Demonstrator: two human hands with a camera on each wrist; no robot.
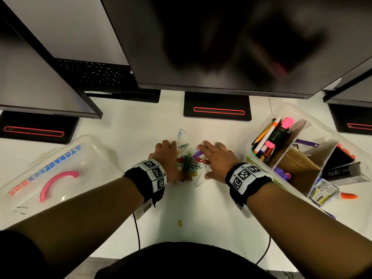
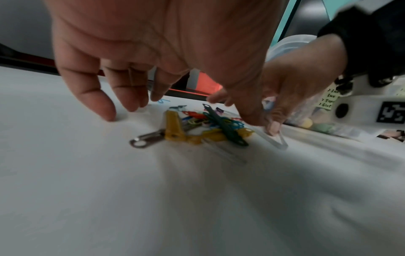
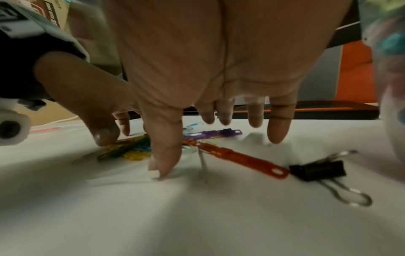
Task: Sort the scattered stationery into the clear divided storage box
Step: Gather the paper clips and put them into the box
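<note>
Both hands sit on the white table (image 1: 201, 208), one on each side of a pile of coloured paper clips (image 1: 189, 161). The left hand (image 1: 167, 158) has loosely bent, spread fingers, tips touching the table, holding nothing. The right hand (image 1: 215, 158) is flat, fingers straight and spread, thumb tip on the table. The clear storage box (image 1: 298, 115) stands to the right.

monitors (image 1: 221, 47) | stand bases (image 1: 217, 106) | cable (image 1: 136, 230), probably black
</note>
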